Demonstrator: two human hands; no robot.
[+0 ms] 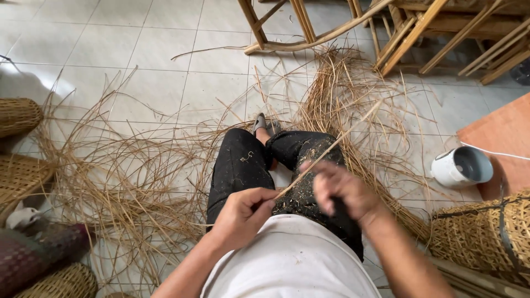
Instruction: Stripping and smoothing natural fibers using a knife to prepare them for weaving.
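Observation:
My left hand (243,212) pinches the near end of a long thin rattan strip (331,148) that runs up and to the right over my lap. Blurred by motion, my right hand (339,190) is closed around a dark-handled tool, probably a knife, held against the strip. My legs in black trousers (243,165) are crossed on the tiled floor and dusted with shavings.
Loose rattan strands (127,171) cover the floor around me. Woven baskets lie at the left (19,116) and right (480,234). A white cup-like container (461,165) lies on its side by an orange board (502,143). Bamboo frames (419,33) stand at the back.

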